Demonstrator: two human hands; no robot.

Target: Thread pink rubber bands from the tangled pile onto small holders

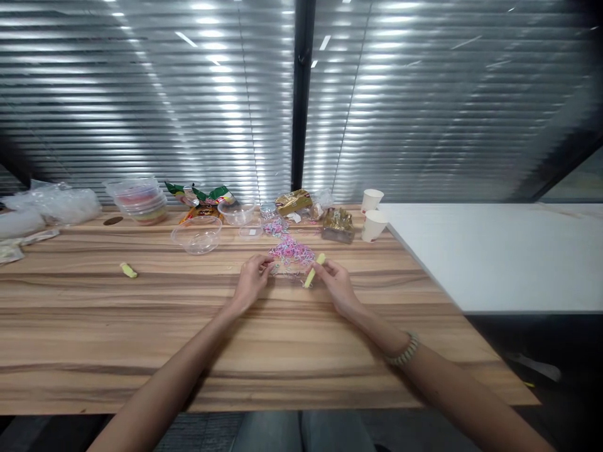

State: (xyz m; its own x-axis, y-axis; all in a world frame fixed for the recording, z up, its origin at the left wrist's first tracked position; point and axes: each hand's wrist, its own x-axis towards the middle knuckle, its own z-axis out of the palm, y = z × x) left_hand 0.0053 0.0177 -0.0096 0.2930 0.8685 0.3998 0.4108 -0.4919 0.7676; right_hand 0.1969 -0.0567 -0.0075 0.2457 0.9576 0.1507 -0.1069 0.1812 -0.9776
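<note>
My right hand (335,285) pinches a pale-yellow stick (315,271) between thumb and fingers. It is tilted, and a few thin strands lie at its lower end. A heap of tiny pink, purple and pale-blue strands (291,250) lies just beyond my hands; I cannot tell what they are made of. At the heap's near left edge, my left hand (253,277) has its fingertips pressed together. Whatever they hold, if anything, is too small to make out. Loose strands are scattered on the wood between both hands.
Clear plastic bowls (196,236) stand left of the heap, with snack packets (202,199) behind. Stacked tubs (136,199) and a yellow lump (128,270) are farther left. Gold wrappers (338,225) and paper cups (374,226) stand right. A white table (499,257) adjoins the wooden table (301,358).
</note>
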